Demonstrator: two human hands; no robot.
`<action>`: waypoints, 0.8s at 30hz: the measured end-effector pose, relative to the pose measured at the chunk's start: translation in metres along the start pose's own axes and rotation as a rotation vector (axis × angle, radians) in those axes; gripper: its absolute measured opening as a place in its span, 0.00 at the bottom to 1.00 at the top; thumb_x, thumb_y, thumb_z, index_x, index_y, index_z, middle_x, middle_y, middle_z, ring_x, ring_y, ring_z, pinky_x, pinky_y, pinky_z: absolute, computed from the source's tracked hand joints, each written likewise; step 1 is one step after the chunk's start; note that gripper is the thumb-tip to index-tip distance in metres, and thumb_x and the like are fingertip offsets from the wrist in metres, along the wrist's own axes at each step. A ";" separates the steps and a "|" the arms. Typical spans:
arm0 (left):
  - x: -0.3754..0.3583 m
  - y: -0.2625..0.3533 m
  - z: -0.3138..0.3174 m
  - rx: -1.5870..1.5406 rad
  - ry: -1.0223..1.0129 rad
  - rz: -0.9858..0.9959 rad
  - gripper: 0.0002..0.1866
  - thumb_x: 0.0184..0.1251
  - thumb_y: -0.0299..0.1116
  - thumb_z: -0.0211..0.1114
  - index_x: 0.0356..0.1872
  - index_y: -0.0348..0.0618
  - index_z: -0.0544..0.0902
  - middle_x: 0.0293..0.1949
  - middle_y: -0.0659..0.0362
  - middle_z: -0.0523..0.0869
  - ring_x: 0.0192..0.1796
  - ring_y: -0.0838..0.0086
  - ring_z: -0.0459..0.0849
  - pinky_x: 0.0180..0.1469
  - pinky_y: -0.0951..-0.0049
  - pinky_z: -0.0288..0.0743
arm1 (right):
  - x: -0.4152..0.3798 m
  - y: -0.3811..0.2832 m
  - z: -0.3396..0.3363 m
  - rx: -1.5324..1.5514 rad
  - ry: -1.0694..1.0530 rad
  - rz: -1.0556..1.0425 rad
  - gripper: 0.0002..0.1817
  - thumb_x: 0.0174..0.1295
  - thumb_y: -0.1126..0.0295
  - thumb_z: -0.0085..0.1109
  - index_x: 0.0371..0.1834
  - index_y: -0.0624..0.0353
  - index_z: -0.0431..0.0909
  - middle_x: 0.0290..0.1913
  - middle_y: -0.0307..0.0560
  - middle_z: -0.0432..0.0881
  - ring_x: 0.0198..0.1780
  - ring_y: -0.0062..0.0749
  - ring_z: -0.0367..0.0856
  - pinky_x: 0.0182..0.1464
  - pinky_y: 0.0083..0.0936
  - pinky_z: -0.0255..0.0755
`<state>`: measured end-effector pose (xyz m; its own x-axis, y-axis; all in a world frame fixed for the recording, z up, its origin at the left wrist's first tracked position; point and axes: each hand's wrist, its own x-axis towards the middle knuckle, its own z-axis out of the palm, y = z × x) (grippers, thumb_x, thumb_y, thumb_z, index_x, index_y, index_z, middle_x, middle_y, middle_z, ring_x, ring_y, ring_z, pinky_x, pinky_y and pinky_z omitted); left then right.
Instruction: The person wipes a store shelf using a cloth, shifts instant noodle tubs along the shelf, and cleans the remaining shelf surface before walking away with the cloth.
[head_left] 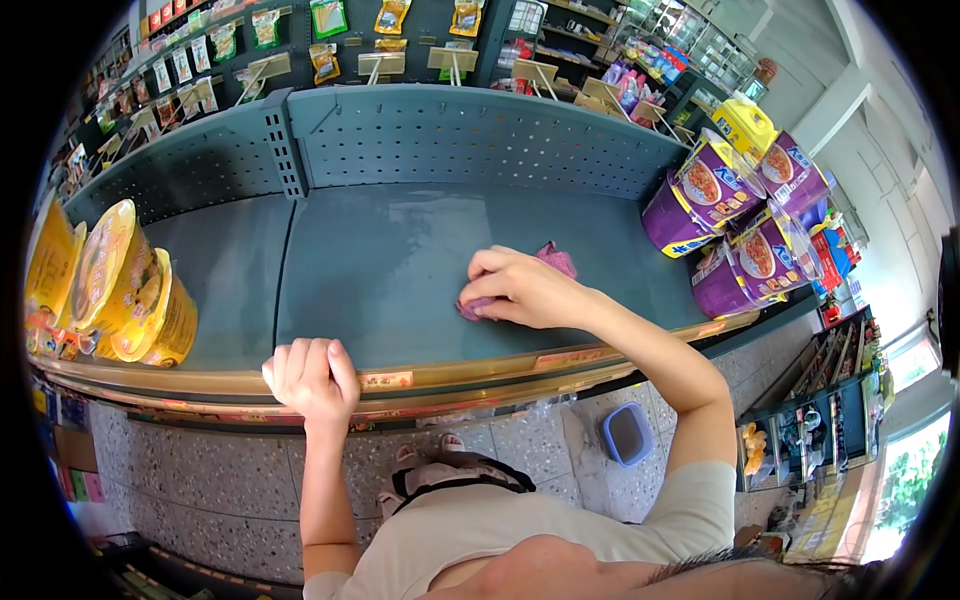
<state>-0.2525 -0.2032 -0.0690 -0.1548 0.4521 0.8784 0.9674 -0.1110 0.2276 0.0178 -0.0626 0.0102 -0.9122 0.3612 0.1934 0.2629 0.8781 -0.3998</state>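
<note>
My right hand point(525, 288) presses a bunched purple cloth point(558, 260) against the dark grey shelf point(370, 290), its fingers closed around the cloth. Part of the cloth sticks out behind the hand, and another part shows under the fingertips. Wet-looking, shiny patches lie on the shelf surface. On the left, my left hand point(315, 380) is wrapped over the shelf's front edge point(450, 378), beside a small red and yellow label.
Yellow noodle tubs point(115, 270) are stacked at the shelf's left end, purple noodle tubs point(725, 190) at its right. A perforated back panel point(450, 140) rises behind. A blue-rimmed bin point(627, 435) stands on the floor below, and hanging packets point(390, 15) fill the racks beyond.
</note>
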 end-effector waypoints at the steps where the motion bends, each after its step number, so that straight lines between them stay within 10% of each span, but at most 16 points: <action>1: 0.000 0.000 0.000 0.000 0.001 -0.001 0.12 0.65 0.31 0.60 0.20 0.48 0.78 0.21 0.63 0.75 0.26 0.66 0.69 0.36 0.65 0.57 | 0.006 0.002 0.003 -0.011 0.006 0.001 0.09 0.60 0.71 0.68 0.44 0.55 0.85 0.44 0.46 0.76 0.49 0.44 0.77 0.53 0.35 0.72; 24: 0.002 0.001 -0.006 -0.028 -0.032 -0.009 0.11 0.64 0.29 0.64 0.21 0.45 0.77 0.21 0.61 0.75 0.27 0.65 0.72 0.35 0.63 0.59 | -0.063 -0.014 -0.019 -0.015 -0.008 0.147 0.10 0.59 0.73 0.68 0.44 0.58 0.85 0.43 0.47 0.76 0.48 0.42 0.78 0.51 0.34 0.72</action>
<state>-0.2535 -0.2081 -0.0646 -0.1566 0.4813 0.8625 0.9599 -0.1314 0.2476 0.0776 -0.0915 0.0202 -0.8660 0.4837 0.1265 0.3985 0.8206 -0.4096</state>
